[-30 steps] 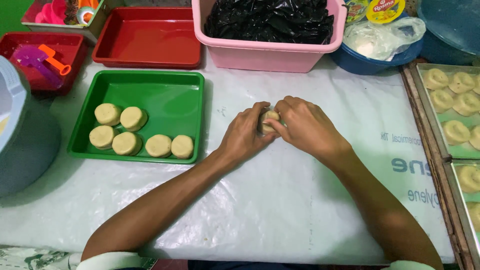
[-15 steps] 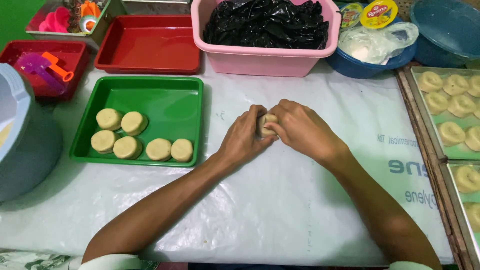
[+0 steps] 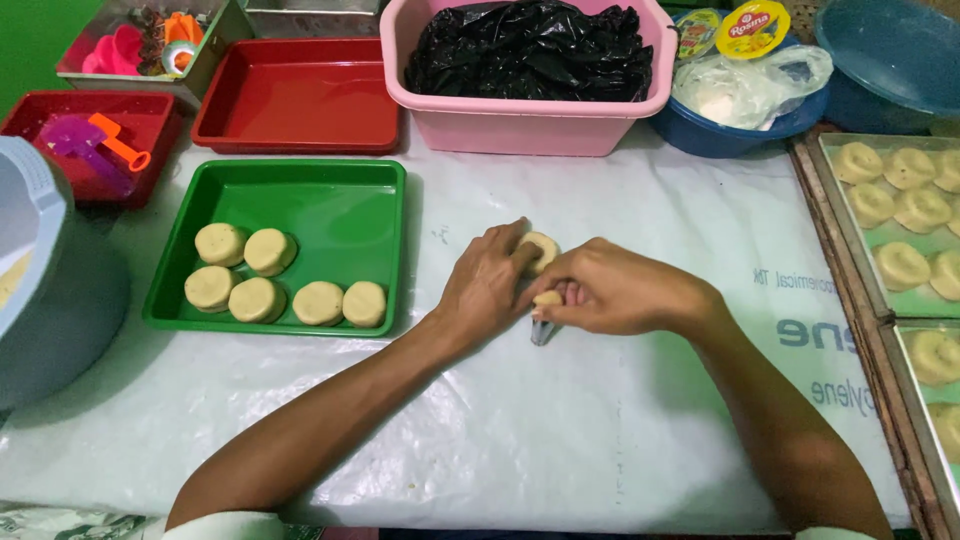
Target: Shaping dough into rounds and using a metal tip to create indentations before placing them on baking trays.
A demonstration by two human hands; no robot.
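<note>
Two Hands on a Dough Round

Two hands meet near the middle of the surface point(image 3: 560, 440), which is covered with a see-through plastic sheet point(image 3: 300, 420). The left hand point(image 3: 487, 285) rests its fingers on a pale dough round point(image 3: 541, 250) and presses it against the surface. The right hand point(image 3: 610, 292) is curled tight around a small metal tool point(image 3: 541, 331), and a little bit of dough point(image 3: 547, 299) sits by its fingertips. The tool's tip pokes out below the hand. Both hands touch each other.

Toward the left edge lies a green tray point(image 3: 340, 195) with six dough rounds point(image 3: 285, 288) in its near half. Behind it, along the far edge, sits a red tray point(image 3: 300, 95), and a smaller red tray point(image 3: 40, 115) with plastic scoops point(image 3: 95, 140) is at the far left corner. A pink tub point(image 3: 540, 120) with a black plastic bag point(image 3: 530, 50) inside stands at the far edge in the middle. A blue bowl point(image 3: 720, 135) holding a clear bag point(image 3: 745, 85) is just beside it. Metal trays point(image 3: 830, 200) with shaped dough pieces point(image 3: 900, 265) run along the right edge. A grey bucket point(image 3: 60, 300) stands at the left edge. A green wall point(image 3: 30, 40) shows at the far left corner.
</note>
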